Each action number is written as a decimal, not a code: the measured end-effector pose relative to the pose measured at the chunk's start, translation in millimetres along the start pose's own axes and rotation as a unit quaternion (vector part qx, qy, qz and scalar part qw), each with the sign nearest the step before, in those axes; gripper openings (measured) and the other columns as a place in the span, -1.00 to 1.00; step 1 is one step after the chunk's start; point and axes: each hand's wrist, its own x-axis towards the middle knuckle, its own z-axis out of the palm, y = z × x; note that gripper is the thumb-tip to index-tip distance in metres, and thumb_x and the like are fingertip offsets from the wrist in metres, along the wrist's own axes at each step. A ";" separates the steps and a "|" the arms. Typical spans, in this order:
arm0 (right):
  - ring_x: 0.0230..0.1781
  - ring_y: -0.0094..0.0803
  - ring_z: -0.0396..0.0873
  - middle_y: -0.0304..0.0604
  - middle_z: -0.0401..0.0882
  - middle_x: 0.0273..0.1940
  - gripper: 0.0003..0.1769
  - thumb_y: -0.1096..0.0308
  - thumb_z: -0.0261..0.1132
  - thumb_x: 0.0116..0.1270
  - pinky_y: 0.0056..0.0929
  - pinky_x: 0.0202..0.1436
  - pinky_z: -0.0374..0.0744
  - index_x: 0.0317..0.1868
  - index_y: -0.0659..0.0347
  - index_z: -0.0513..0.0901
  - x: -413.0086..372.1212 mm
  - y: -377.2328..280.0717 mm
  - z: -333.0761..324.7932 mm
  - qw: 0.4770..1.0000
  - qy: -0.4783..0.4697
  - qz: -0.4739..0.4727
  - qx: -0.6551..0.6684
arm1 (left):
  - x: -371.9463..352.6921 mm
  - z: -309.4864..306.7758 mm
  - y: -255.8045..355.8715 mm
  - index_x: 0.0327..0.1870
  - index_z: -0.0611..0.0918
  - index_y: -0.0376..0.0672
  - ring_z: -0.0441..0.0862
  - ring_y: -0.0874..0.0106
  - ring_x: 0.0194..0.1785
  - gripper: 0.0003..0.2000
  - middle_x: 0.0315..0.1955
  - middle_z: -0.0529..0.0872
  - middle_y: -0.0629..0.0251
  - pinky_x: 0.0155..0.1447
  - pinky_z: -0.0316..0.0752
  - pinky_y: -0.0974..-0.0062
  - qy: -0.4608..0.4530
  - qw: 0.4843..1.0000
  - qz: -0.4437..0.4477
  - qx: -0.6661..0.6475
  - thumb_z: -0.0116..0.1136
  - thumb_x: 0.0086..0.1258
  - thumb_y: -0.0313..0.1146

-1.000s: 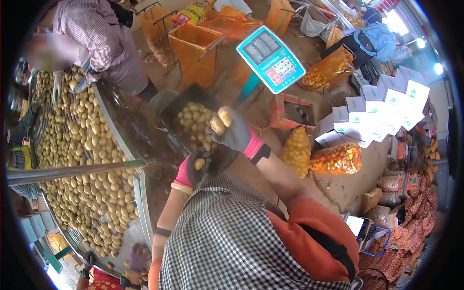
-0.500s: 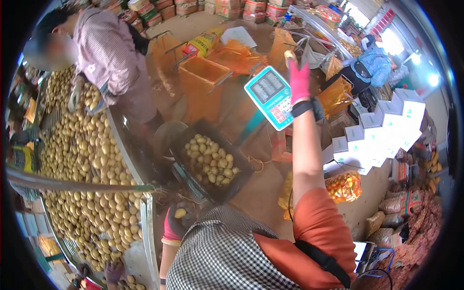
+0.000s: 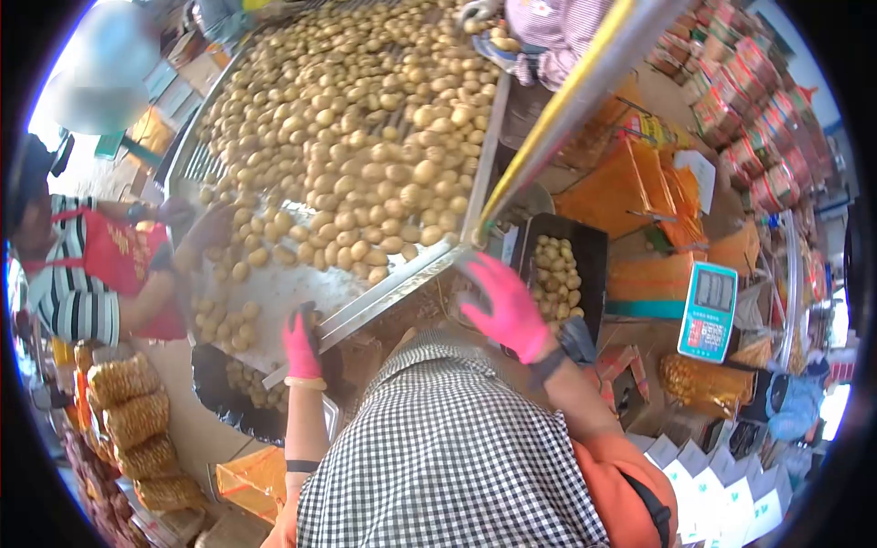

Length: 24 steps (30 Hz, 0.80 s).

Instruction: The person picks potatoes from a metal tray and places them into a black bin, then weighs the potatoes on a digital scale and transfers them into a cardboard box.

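Observation:
Potatoes [image 3: 365,173] cover a slatted metal sorting table [image 3: 338,297] in front of me. My left hand [image 3: 303,349], in a pink glove with dark fingers, is at the table's near edge, its fingers pointing forward. No potato shows clearly in it. My right hand [image 3: 504,309], also gloved in pink, is open with fingers spread and holds nothing. It hovers between the table corner and a black crate [image 3: 592,239] part-filled with potatoes [image 3: 555,274]. To the right stands the turquoise scale display [image 3: 711,310].
A metal pole [image 3: 557,114] slants across the table's right corner. Below the near-left end sits a black-lined container [image 3: 215,393] with potatoes. A co-worker in a red apron [image 3: 119,265] reaches in from the left; another in a checked sleeve [image 3: 557,36] stands beyond. Orange mesh bags [image 3: 612,192] lie right.
My view has swung left to the sorting table. The right hand has left the scale display, and the potato it held is gone. The left hand has moved to the table edge.

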 end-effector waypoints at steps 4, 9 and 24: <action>0.38 0.11 0.39 0.24 0.38 0.37 -0.17 0.05 0.36 0.29 -0.07 0.44 0.37 0.47 0.20 0.29 75.0 45.6 106.5 0.994 -0.081 0.056 -0.041 | 14.6 -71.0 7.9 0.03 0.67 -0.13 0.44 0.60 -0.55 -0.73 -0.37 0.67 0.35 -0.47 0.35 0.59 0.136 0.981 -0.135 0.026 0.00 0.52 -0.23; 0.47 0.25 0.23 0.23 0.18 0.51 0.16 -0.39 0.35 0.10 0.02 0.45 0.34 0.59 0.00 0.12 160.0 54.1 152.3 0.939 -0.138 0.241 -0.203 | 50.8 -171.0 -91.2 0.16 0.61 -0.21 0.67 0.17 0.00 -0.60 -0.01 0.71 0.05 0.10 0.55 0.33 0.191 0.946 0.021 0.260 0.26 0.29 -0.36; 0.49 0.05 0.25 0.16 0.30 0.41 -0.10 -0.39 0.30 0.19 -0.11 0.49 0.28 0.48 -0.17 0.41 239.3 70.2 230.0 0.961 -0.178 0.180 -0.110 | 32.6 -147.8 -60.8 0.22 0.59 -0.16 0.48 -0.02 0.31 -0.47 0.20 0.54 -0.06 0.37 0.41 0.17 0.227 0.919 0.056 0.318 0.36 0.14 -0.45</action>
